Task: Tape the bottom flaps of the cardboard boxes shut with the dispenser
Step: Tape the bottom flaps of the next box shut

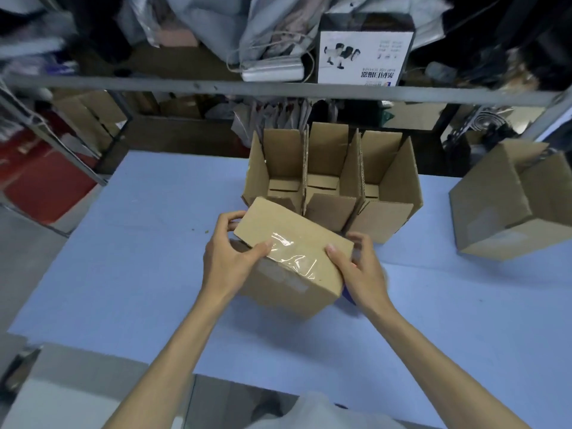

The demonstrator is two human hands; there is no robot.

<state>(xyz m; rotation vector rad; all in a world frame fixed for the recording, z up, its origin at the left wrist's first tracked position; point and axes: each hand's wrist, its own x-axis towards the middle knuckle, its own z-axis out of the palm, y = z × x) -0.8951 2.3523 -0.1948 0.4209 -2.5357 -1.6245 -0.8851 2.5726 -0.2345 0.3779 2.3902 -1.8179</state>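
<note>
Over the blue surface, three open boxes stand at twelve o'clock. At the middle is the box, bottom up. Left hand holds its nine o'clock end, right hand its three o'clock end, thumbs by the tape. Rub the wrinkly tape flat so it sticks.

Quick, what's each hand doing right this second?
Left hand: grips the taped cardboard box at its left end, thumb on top.
Right hand: grips the same box at its right end, thumb on top.
</note>
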